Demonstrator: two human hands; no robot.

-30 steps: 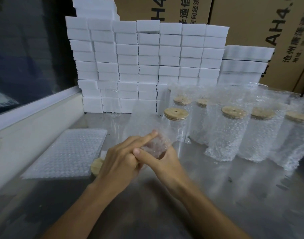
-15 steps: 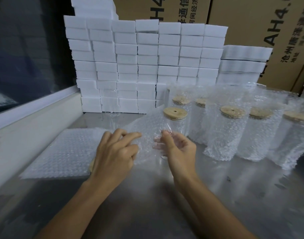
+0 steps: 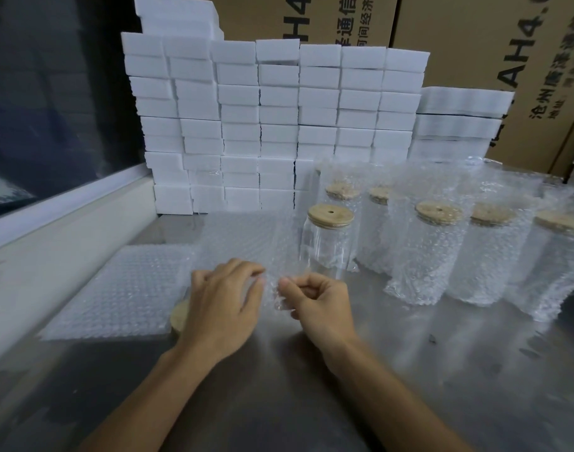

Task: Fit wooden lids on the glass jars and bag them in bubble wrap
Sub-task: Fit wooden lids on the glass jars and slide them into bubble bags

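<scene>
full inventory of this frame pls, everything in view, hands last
bare jar: 1, clear glass, wooden lid on, centre of table, just behind the hands
bagged jars: at least 5, clear with wooden lids, in bubble wrap, right of bare jar
bubble bag: 1, clear, held open between the hands
bag stack: 1, clear, flat at left
loose lid: 1, wood, beside the stack, partly hidden
foam blocks: many, white, stacked behind
cartons: brown, rear
table: grey metal
left hand: on the bag
right hand: pinches bag edge
</scene>
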